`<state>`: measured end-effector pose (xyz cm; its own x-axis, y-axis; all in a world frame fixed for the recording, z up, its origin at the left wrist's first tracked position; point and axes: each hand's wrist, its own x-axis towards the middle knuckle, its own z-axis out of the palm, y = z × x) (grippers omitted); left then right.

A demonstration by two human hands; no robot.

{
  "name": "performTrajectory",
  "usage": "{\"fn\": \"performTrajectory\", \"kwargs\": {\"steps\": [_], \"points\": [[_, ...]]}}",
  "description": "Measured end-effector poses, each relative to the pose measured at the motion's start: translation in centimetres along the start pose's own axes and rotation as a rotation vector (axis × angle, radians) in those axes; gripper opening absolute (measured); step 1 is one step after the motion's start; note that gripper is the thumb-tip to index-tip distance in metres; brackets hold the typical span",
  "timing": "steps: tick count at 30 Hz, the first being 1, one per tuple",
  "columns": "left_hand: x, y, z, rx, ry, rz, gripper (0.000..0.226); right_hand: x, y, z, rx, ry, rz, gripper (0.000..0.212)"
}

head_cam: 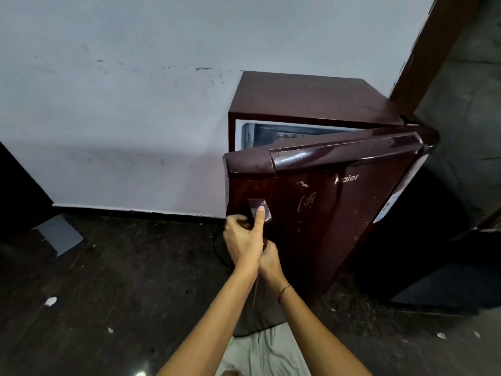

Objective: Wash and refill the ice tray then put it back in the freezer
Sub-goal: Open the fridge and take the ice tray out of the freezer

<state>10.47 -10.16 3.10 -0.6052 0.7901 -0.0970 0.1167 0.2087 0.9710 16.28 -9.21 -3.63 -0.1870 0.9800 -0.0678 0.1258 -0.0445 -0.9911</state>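
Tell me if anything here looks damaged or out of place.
The glossy maroon fridge door has pale scrape marks on its front, near the logo, as if the finish is chipped. Small white scraps litter the dark floor. Nothing looks spilled.

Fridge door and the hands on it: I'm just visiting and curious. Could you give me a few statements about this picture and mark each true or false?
1. The fridge door stands partly open. True.
2. Only one hand touches the door. False: the left hand and the right hand both grip its free edge.
3. One hand holds an ice tray. False: both hands hold only the door's edge.
4. A bracelet sits on the right wrist. True.
5. The fridge is white outside. False: its outside is dark maroon.
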Motion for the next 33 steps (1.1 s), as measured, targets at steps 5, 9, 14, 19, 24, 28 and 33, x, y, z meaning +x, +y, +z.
{"fn": "performTrajectory", "kwargs": {"steps": [5,9,14,19,24,28,33], "points": [[-4.9,-0.7,-1.1,0.114,0.137,0.353,0.089,-5.4,1.8,-3.0,-0.016,0.042,-0.075,0.017],[-8.7,-1.3,-0.9,-0.023,-0.074,0.446,0.108,-10.1,2.0,-6.2,-0.082,0.072,-0.109,0.031],[-13.9,-2.0,-0.5,0.059,0.020,0.538,0.099,-14.1,2.9,-10.0,-0.231,0.173,-0.234,0.051],[-16.3,-2.5,-0.4,0.108,0.028,0.627,0.077,-17.3,0.9,-12.7,-0.129,0.372,-0.436,0.056],[-18.8,-2.5,0.9,0.102,-0.035,0.737,0.075,-20.1,-3.1,-14.4,-0.300,0.693,-0.647,0.063],[-20.3,-2.5,2.2,0.127,-0.102,0.844,0.059,-21.6,-6.1,-15.6,-0.551,0.842,-0.669,0.062],[-21.8,-1.7,3.4,0.117,-0.154,0.929,0.054,-23.3,-8.6,-17.1,-0.729,0.918,-0.739,0.049]]}}
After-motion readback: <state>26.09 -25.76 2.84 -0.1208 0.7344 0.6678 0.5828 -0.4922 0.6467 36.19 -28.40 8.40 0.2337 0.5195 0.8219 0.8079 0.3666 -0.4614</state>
